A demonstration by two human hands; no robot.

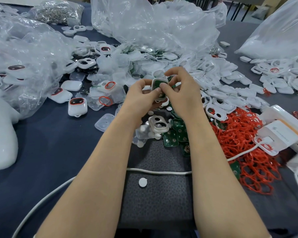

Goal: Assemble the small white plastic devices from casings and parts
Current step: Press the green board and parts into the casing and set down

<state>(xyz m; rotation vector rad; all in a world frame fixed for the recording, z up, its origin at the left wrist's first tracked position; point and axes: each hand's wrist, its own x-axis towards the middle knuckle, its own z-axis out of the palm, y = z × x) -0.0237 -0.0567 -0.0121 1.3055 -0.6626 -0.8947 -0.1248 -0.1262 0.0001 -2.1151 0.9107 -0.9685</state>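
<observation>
Both hands meet over the middle of the table on one small white casing [157, 83] with a green circuit board seated in it. My left hand [141, 95] grips the casing from the left and below. My right hand [181, 90] pinches it from the right, thumb pressing on the board. Below the hands lie a white front frame with two openings [157, 125], green circuit boards [175, 136] and small white round pads [143, 182]. A heap of red rubber rings [244, 152] spreads at the right. Finished white devices with red rings [77, 106] lie at the left.
Clear plastic bags of parts [153, 24] fill the back and left. Loose white casings [230, 79] cover the right. White power banks [282, 133] sit at the right edge, their white cable [158, 171] crossing under my forearms over a grey mat [156, 194].
</observation>
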